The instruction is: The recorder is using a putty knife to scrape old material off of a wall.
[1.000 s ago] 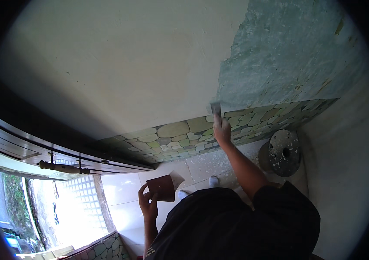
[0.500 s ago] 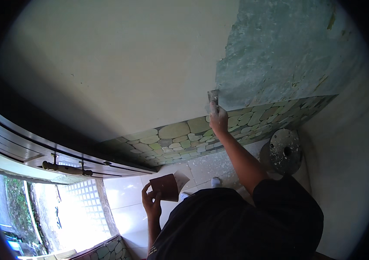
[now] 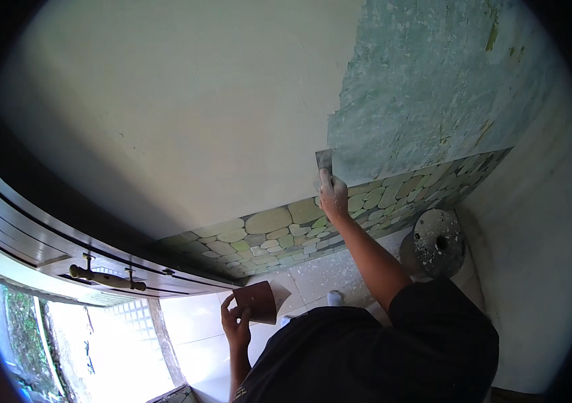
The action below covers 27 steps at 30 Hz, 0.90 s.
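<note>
My right hand (image 3: 334,196) is closed round a small scraper (image 3: 324,161), its flat metal blade lying on the wall. The blade is at the ragged edge between the pale wall coating (image 3: 212,114) and a bluish-green bare patch (image 3: 427,87). White dust coats the fingers of that hand. Low on the left, my left hand (image 3: 235,326) pinches a bent reddish-brown sheet (image 3: 257,302) that looks like sandpaper. A pale, thin flap (image 3: 280,293) sticks out from the sheet's right side; what it is I cannot make out.
A band of stone-patterned tiles (image 3: 269,223) runs along the wall's foot. On the right stands a round stool (image 3: 439,238) spattered with white flecks. Flakes litter the tiled floor (image 3: 319,275). At left is a dark door (image 3: 51,238) with a long handle (image 3: 108,277), beside a bright opening.
The whole view has shifted slightly, with the wall edge and stool sitting a little lower. My right hand and scraper appear slightly lower and further left. Both hands keep their grips.
</note>
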Motion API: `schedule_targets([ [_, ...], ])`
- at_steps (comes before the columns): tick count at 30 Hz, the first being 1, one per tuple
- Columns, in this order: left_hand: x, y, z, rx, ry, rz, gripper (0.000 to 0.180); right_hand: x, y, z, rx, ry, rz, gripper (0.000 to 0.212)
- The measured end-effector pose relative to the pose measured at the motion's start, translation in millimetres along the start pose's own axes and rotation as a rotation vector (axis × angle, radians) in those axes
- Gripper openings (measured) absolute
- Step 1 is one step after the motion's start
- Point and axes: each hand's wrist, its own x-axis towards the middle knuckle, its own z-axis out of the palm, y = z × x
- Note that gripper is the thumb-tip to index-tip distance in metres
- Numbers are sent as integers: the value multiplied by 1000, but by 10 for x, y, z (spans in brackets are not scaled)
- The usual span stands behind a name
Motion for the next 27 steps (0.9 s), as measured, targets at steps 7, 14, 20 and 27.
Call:
schedule_targets([
  [7, 31, 15, -92, 58, -91, -28, 58, -145, 325, -103, -91, 19, 34, 53],
  [14, 13, 10, -132, 0, -65, -34, 58, -193, 176, -116, 140, -76, 100, 56],
  [20, 43, -14, -126, -19, -63, -53, 58, -139, 194, -77, 78, -63, 96, 56],
  [27, 125, 27, -65, 2, -100, -28, 56, -87, 673, -218, -21, -68, -48, 54],
])
